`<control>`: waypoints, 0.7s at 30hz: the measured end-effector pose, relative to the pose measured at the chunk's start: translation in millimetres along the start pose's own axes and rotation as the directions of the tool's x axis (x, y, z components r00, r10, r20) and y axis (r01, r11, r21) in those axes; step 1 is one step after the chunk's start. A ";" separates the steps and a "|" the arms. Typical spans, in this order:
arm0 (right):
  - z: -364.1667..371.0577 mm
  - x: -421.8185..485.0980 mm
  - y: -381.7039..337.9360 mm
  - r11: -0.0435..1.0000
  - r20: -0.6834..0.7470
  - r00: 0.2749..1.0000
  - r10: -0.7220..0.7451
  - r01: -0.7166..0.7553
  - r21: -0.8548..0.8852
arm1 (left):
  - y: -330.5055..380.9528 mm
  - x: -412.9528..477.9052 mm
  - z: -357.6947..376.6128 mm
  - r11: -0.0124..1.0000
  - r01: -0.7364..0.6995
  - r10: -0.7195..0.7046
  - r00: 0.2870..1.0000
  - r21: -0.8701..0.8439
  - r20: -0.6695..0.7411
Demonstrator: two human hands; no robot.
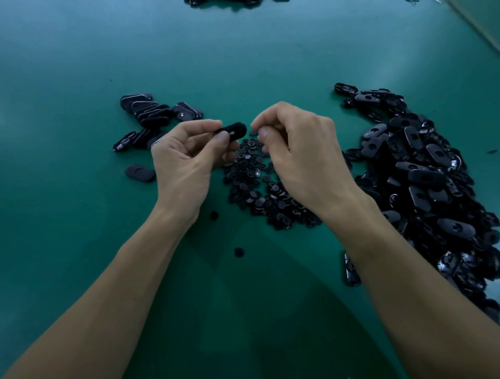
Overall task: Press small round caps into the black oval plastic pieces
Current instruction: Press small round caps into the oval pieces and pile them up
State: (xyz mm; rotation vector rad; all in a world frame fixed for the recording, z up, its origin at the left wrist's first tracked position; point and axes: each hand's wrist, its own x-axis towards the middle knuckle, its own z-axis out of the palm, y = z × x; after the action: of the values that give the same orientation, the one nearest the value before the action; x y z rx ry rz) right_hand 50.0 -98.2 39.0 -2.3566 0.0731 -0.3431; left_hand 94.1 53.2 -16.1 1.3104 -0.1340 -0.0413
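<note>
My left hand (186,159) pinches a black oval piece (234,130) between thumb and forefinger, held above the table. Just to its right, my right hand (300,151) pinches a small round cap (253,132) at its fingertips, a short gap from the oval piece. Below both hands lies a heap of small round caps (259,186). A large pile of black oval pieces (422,173) spreads to the right of my right hand.
A smaller group of oval pieces (151,116) lies left of my left hand, with one single piece (140,173) nearer me. Two stray caps (214,215) (239,252) sit on the green table (81,67). More black parts (232,2) lie at the far edge.
</note>
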 end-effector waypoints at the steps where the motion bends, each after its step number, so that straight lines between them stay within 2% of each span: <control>1: -0.3 -0.6 0.6 0.999 -0.002 1.000 0.017 -0.017 0.031 | 0.4 0.4 -0.1 1.000 -0.009 0.009 1.000 0.011 -0.017; 5: 1.1 -1.7 0.1 0.998 0.005 1.000 0.011 -0.011 0.059 | 0.1 -0.9 0.5 0.997 -0.046 0.049 0.998 0.061 -0.047; 10: 4.8 -1.1 -6.4 0.999 0.022 0.999 -0.047 0.046 0.030 | -1.9 -3.6 -0.2 0.987 -0.097 0.094 0.995 0.129 0.031; 18: 7.3 0.1 -3.5 1.000 0.020 1.000 0.024 -0.024 -0.007 | -5.3 -5.3 1.2 0.971 -0.131 0.106 0.985 0.198 0.133; 21: 8.7 -1.6 -4.1 0.999 0.015 0.999 0.033 -0.034 0.028 | -5.2 -5.2 1.0 0.967 -0.150 0.120 0.982 0.207 0.148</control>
State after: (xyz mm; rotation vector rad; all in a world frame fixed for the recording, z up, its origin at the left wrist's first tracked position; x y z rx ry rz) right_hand 50.5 -89.1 35.3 -2.3265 0.0999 -0.3083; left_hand 89.0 51.4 -21.2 1.5141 -0.3507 0.0019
